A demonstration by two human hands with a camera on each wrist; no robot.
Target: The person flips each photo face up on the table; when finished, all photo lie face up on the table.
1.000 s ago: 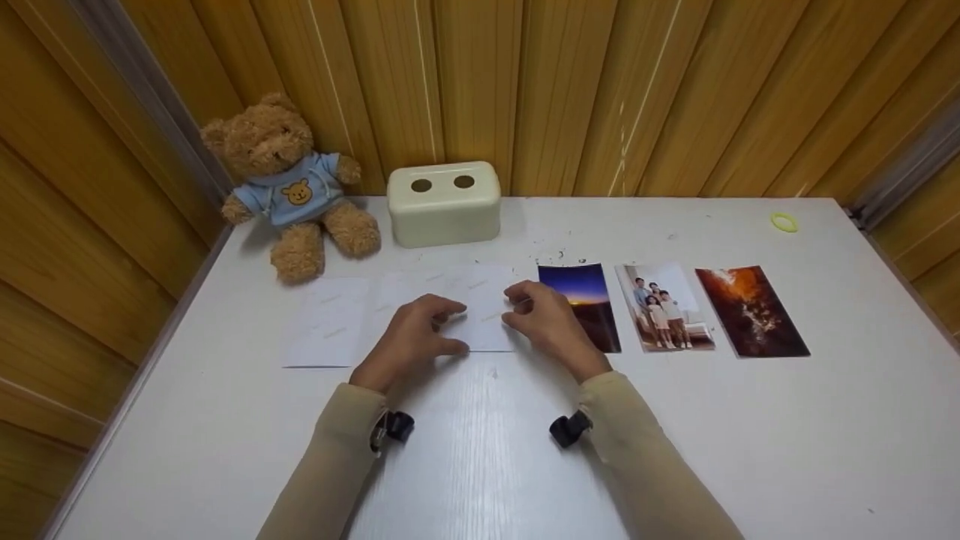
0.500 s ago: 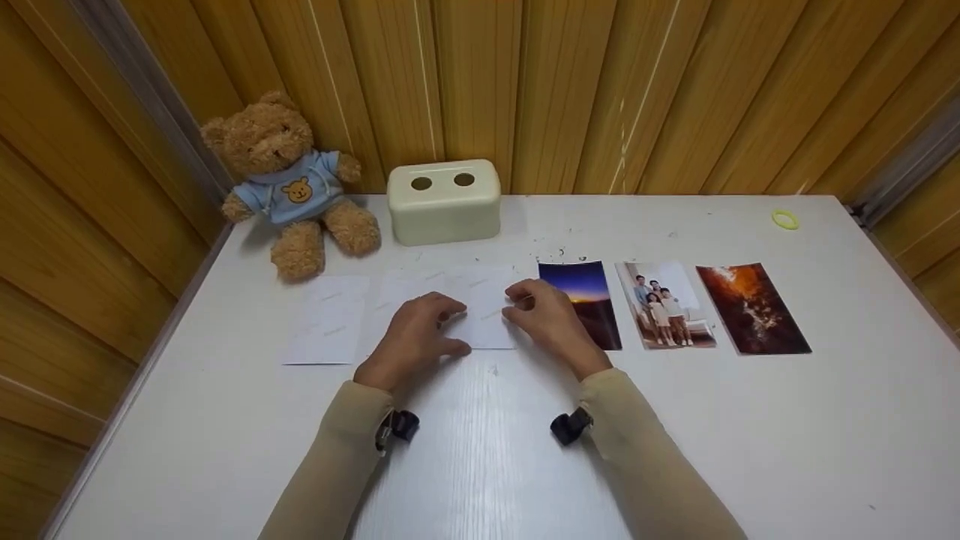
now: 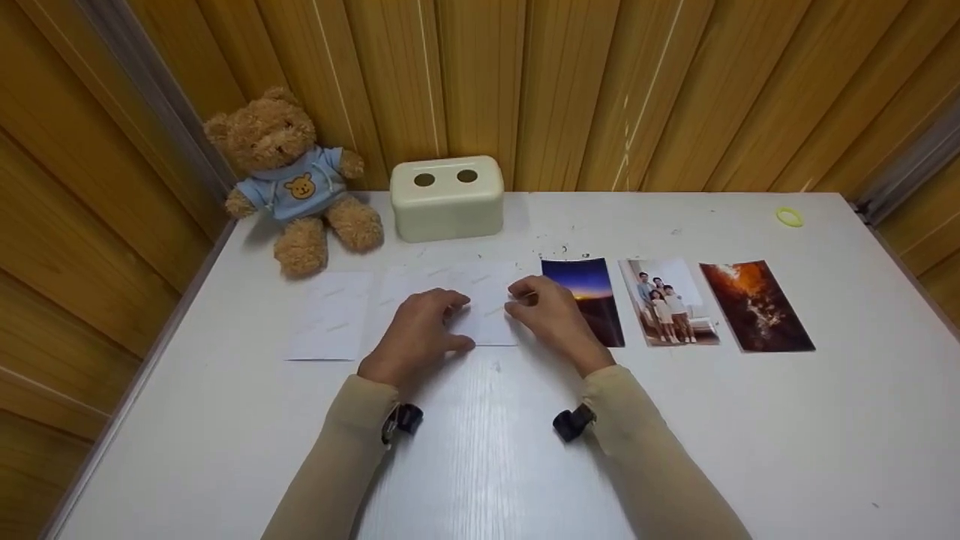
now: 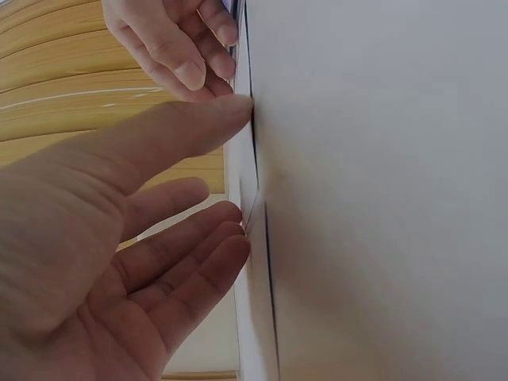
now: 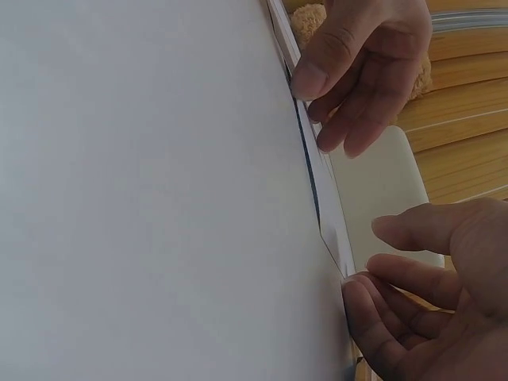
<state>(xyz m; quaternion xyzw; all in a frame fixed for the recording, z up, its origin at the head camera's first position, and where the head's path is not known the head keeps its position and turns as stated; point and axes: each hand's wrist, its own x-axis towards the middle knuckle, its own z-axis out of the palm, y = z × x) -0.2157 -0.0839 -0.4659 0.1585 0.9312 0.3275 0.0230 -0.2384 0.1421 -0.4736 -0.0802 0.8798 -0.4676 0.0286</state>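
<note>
Hardly anything moving since earlier frame except slight view drift; left hand (image 3: 416, 330) and right hand (image 3: 555, 319) staying at white card (image 3: 489, 322), fingertips touching edges, neither grip clenching. Card lying on table (image 3: 487, 435) between second white card (image 3: 409, 281) and sunset photo (image 3: 596, 279); positioning apparently settling.

The left hand (image 4: 79, 238) touches the edge of a white card (image 4: 247, 163) on the tabletop (image 4: 381, 190) with its thumb, fingers gently bent. The right hand (image 4: 163, 40) (partly cropped) shows farther along, against the wooden wall (image 4: 71, 91).
</note>
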